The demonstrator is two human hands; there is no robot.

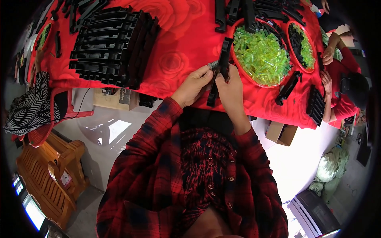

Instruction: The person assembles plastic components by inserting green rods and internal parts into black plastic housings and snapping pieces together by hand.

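Note:
Between my two hands, over the table's near edge, is a long narrow black plastic part [225, 49], tilted with its top end leaning right. My left hand [195, 86] is closed near its middle, thumb and fingers pinched together. On the other side my right hand [231, 89] grips the same part, thumb pressed against it. Just right of my hands sits a red oval basket [237, 63] heaped with small translucent yellow-green plastic pieces [260, 53]. Several more black parts [249, 16] lie at and beyond its far rim.
A tall stack of black parts [107, 47] stands on the red flowered tablecloth [174, 59] at left. On the right are a second red basket [313, 65], loose black parts [289, 88] and a co-worker's hands [326, 81]. Another person in zebra-patterned clothing [29, 103] sits far left.

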